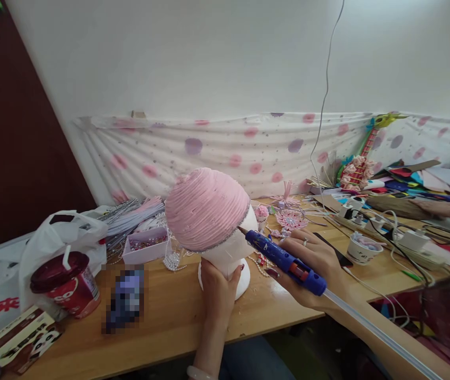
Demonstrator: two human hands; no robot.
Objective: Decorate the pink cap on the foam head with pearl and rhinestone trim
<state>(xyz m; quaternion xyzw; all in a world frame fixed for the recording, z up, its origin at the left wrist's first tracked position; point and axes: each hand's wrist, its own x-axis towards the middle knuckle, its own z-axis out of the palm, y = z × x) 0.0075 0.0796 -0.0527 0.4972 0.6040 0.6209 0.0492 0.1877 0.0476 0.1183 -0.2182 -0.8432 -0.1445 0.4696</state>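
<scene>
A pink, ridged cap (209, 206) with a silvery trim along its lower edge covers the top of a white foam head (225, 256). The head tilts on its round white base. My left hand (219, 287) is wrapped round the neck of the foam head from the near side. In my right hand (314, 258) is a blue glue gun (284, 261), a clear glue stick running out of its back end. Its tip is at the silvery trim on the cap's right side; whether it touches is too small to tell.
Left on the wooden table (169, 322) are a red cup (66, 285), a panda box (22, 340) and a pink tray (145, 247). Right are a paper cup (363, 249), a black phone (332, 249), power strips and cables. Another person's arm (446, 210) reaches in at the far right.
</scene>
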